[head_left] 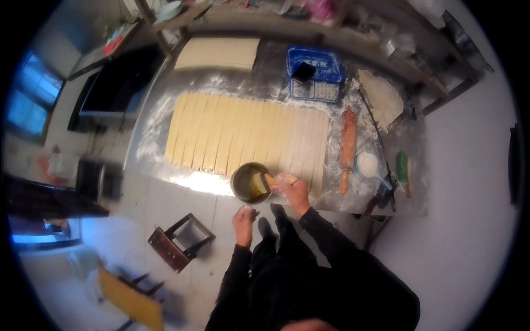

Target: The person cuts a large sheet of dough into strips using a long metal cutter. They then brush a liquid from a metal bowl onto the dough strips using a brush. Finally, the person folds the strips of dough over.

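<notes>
Left hand (243, 225): grip closed on the handle of the pot (237, 185), at its near side. Right hand (294, 194): grip narrow around the wooden handle of the brush (270, 181), brush head down inside the pot. Contents look like a shallow yellowish liquid, probably oil.

Pot is at the near edge of the bench (331, 194), overlapping the near edge of the dough sheet (226, 129) in view. Can't tell if it touches the dough or just hangs over it.

Dough sheet lies flat, cut into side-by-side strips. Left and middle strips read yellower, my guess is coated; the right end is paler, looks dry.

Doing it well: keep the pot level and firm, clear of the dough. Load the brush modestly, press the excess off against the inner wall, no drips. Light strokes along the strips, not across, or the cuts drag and edges lift. Thin, even film; overlap slightly where yellow meets pale. Watch the right sleeve near the dough edge.

Rolling pin (348, 140) sits to the right of the sheet, apart from it.
</notes>
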Demonstrator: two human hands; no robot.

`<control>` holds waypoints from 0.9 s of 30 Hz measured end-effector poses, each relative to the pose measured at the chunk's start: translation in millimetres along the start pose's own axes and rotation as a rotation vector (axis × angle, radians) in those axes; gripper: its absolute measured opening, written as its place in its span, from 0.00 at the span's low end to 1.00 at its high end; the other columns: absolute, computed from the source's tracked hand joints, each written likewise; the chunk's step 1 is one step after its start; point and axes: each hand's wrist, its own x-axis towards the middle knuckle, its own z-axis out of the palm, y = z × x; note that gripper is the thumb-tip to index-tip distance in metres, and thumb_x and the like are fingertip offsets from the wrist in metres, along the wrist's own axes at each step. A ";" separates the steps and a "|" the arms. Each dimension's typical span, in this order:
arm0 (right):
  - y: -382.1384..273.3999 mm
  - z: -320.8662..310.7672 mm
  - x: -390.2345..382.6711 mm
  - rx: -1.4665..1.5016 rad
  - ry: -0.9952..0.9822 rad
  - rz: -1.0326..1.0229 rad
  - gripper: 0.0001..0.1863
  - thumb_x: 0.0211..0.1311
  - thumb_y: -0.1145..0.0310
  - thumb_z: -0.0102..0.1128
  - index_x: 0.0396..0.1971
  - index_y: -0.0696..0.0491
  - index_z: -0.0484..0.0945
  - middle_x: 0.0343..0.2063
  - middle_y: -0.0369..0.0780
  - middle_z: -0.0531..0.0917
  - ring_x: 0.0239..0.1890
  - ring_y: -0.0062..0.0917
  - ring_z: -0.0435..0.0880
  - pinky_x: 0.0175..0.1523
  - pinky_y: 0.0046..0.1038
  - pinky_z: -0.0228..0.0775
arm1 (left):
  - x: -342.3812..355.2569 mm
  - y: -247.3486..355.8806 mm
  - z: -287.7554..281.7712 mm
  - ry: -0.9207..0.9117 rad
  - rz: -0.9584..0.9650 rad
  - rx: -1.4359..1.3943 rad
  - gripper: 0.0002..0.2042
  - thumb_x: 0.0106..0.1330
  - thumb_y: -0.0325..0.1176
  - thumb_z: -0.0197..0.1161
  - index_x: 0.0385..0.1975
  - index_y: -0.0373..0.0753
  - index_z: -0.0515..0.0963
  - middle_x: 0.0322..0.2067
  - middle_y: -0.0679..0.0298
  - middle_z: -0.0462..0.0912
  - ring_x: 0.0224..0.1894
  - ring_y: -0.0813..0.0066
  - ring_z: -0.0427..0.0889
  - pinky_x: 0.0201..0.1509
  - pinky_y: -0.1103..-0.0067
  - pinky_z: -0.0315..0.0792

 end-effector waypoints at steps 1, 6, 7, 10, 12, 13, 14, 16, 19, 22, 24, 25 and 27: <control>-1.7 -10.7 2.6 0.076 0.018 -0.008 0.14 0.66 0.68 0.57 0.41 0.65 0.79 0.30 0.42 0.85 0.31 0.23 0.86 0.34 0.20 0.74 | -1.9 0.8 -1.5 -0.006 0.001 0.004 0.15 0.70 0.42 0.58 0.27 0.36 0.77 0.25 0.64 0.81 0.34 0.70 0.86 0.32 0.82 0.71; -5.4 -51.8 38.2 0.227 0.067 -0.038 0.15 0.66 0.67 0.57 0.42 0.65 0.78 0.36 0.46 0.85 0.32 0.27 0.87 0.35 0.22 0.77 | -7.5 -0.4 -23.5 0.026 -0.044 0.000 0.15 0.70 0.43 0.58 0.28 0.36 0.77 0.27 0.64 0.82 0.35 0.68 0.87 0.34 0.81 0.72; -4.9 -54.4 47.0 0.194 0.070 -0.047 0.15 0.66 0.67 0.57 0.42 0.65 0.78 0.36 0.46 0.85 0.32 0.27 0.87 0.36 0.22 0.77 | -8.4 -0.6 -27.2 0.040 -0.048 0.001 0.15 0.70 0.42 0.58 0.28 0.37 0.77 0.27 0.64 0.82 0.34 0.68 0.87 0.33 0.81 0.72; 6.2 -59.4 76.1 0.103 0.035 -0.051 0.15 0.67 0.67 0.57 0.43 0.66 0.78 0.35 0.44 0.86 0.33 0.25 0.87 0.36 0.21 0.77 | -11.4 -3.7 -36.9 0.085 -0.046 -0.001 0.15 0.70 0.42 0.58 0.26 0.37 0.76 0.27 0.64 0.82 0.33 0.67 0.87 0.32 0.81 0.72; 30.0 -63.1 97.2 0.017 -0.017 -0.048 0.13 0.63 0.70 0.60 0.40 0.66 0.79 0.32 0.44 0.85 0.32 0.25 0.86 0.36 0.22 0.76 | -14.9 1.1 -37.7 0.087 -0.073 -0.013 0.13 0.70 0.38 0.57 0.29 0.35 0.77 0.28 0.64 0.81 0.34 0.69 0.85 0.35 0.81 0.72; 44.4 -63.2 109.2 -0.021 -0.047 -0.045 0.12 0.61 0.71 0.61 0.38 0.66 0.80 0.30 0.44 0.85 0.31 0.25 0.85 0.36 0.22 0.75 | -16.2 3.2 -39.3 0.093 -0.087 -0.016 0.12 0.70 0.36 0.56 0.31 0.34 0.78 0.29 0.64 0.81 0.34 0.70 0.84 0.37 0.81 0.72; 59.3 -66.5 124.3 -0.108 -0.043 -0.060 0.12 0.60 0.72 0.61 0.39 0.65 0.80 0.30 0.44 0.85 0.31 0.24 0.85 0.37 0.22 0.75 | -16.7 2.4 -40.6 0.097 -0.085 -0.016 0.12 0.70 0.37 0.56 0.30 0.34 0.78 0.29 0.64 0.81 0.34 0.71 0.84 0.37 0.81 0.72; 77.7 -77.2 155.2 -0.285 -0.029 -0.093 0.11 0.59 0.74 0.60 0.39 0.65 0.80 0.30 0.44 0.86 0.31 0.23 0.84 0.37 0.23 0.75 | -16.3 -0.5 -41.2 0.096 -0.082 -0.018 0.13 0.70 0.37 0.57 0.30 0.34 0.78 0.28 0.64 0.81 0.34 0.71 0.84 0.37 0.81 0.73; 35.1 -51.0 169.8 -0.509 0.057 -0.352 0.10 0.62 0.70 0.58 0.38 0.59 0.84 0.36 0.47 0.86 0.33 0.27 0.86 0.42 0.26 0.76 | -21.5 2.2 -44.6 0.167 -0.106 -0.025 0.14 0.70 0.38 0.57 0.29 0.33 0.78 0.27 0.64 0.81 0.33 0.71 0.84 0.36 0.80 0.73; 48.8 -42.0 151.7 -0.598 -0.138 -0.362 0.15 0.58 0.71 0.57 0.45 0.57 0.81 0.37 0.49 0.85 0.40 0.41 0.85 0.47 0.33 0.77 | -21.2 3.4 -42.4 0.162 -0.096 -0.026 0.14 0.71 0.39 0.57 0.29 0.33 0.78 0.27 0.64 0.81 0.33 0.71 0.84 0.36 0.80 0.73; 114.7 -57.6 118.1 -0.796 -0.251 -0.607 0.20 0.57 0.72 0.57 0.52 0.53 0.78 0.44 0.46 0.83 0.46 0.40 0.83 0.52 0.37 0.76 | -12.3 2.4 -28.2 0.112 -0.093 -0.053 0.14 0.71 0.39 0.57 0.30 0.33 0.78 0.27 0.64 0.81 0.33 0.71 0.84 0.36 0.80 0.73; 122.8 -43.3 88.8 -0.852 -0.345 -0.645 0.20 0.58 0.70 0.59 0.52 0.53 0.78 0.48 0.45 0.82 0.49 0.38 0.82 0.55 0.37 0.74 | -12.7 0.2 -31.1 0.126 -0.090 -0.063 0.14 0.71 0.39 0.56 0.30 0.33 0.78 0.27 0.64 0.81 0.33 0.71 0.84 0.36 0.80 0.73; 94.2 -16.0 43.2 -0.651 -0.476 -0.556 0.16 0.59 0.68 0.61 0.47 0.55 0.80 0.43 0.44 0.84 0.45 0.39 0.83 0.51 0.36 0.75 | -14.4 1.0 -35.7 0.158 -0.059 -0.051 0.16 0.71 0.42 0.57 0.26 0.35 0.75 0.26 0.62 0.81 0.34 0.68 0.86 0.34 0.80 0.73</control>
